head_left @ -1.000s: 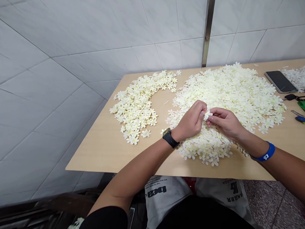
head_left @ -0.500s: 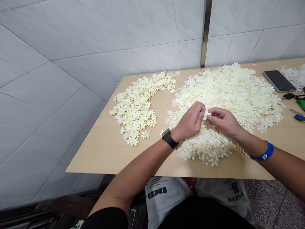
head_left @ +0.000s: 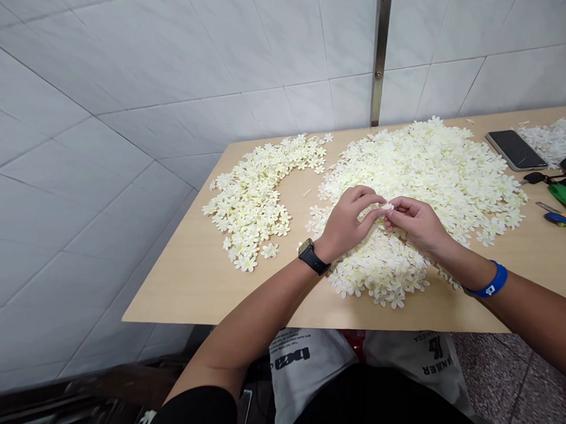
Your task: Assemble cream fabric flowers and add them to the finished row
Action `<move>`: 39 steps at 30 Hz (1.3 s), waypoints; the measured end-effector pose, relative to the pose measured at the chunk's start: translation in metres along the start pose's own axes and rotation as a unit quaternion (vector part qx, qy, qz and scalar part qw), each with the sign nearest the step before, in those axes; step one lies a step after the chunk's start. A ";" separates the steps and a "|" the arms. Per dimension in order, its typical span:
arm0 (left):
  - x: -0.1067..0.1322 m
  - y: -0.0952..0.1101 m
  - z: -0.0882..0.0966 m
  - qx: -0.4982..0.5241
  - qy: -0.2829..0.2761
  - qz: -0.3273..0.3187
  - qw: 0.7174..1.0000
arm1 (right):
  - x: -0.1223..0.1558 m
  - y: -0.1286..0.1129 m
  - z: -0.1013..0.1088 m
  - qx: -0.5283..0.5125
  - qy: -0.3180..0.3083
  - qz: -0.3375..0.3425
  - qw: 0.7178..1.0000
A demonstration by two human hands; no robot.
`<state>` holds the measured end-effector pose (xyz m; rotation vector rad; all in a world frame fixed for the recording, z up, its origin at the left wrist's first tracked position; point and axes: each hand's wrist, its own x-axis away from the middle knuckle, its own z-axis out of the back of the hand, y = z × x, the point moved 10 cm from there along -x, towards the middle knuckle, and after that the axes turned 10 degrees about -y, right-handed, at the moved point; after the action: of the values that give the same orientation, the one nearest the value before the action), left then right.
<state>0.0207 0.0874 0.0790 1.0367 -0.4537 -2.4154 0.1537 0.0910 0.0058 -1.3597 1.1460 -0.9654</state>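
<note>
My left hand (head_left: 354, 219) and my right hand (head_left: 415, 224) meet fingertip to fingertip above a large heap of pale yellow-white artificial flowers (head_left: 419, 161). A small white flower (head_left: 388, 207) sits between them, pinched by the thumb and fingers of my right hand. The thumb and forefinger of my left hand are closed at its other side, touching it; their tips partly hide it. A second, curved pile of the same flowers (head_left: 250, 198) lies to the left on the wooden table (head_left: 187, 295).
At the right are a phone (head_left: 516, 150), blue-handled scissors (head_left: 562, 218), a green-handled tool (head_left: 564, 197) and a pile of small white pieces (head_left: 557, 138). A tiled wall (head_left: 200, 42) with a metal strip (head_left: 379, 61) stands behind the table.
My left hand has gone from a tight fist to extended fingers, with thumb and forefinger reaching the flower. My right hand keeps its pinch nearly in place.
</note>
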 end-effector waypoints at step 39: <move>0.010 -0.049 -0.016 0.280 0.006 0.226 0.933 | 0.009 -0.027 0.011 0.095 0.076 0.075 0.990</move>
<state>0.0121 0.1210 0.0395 1.0179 -1.2782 -1.8981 0.1693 0.0838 0.0306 -1.0480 1.2187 -1.0538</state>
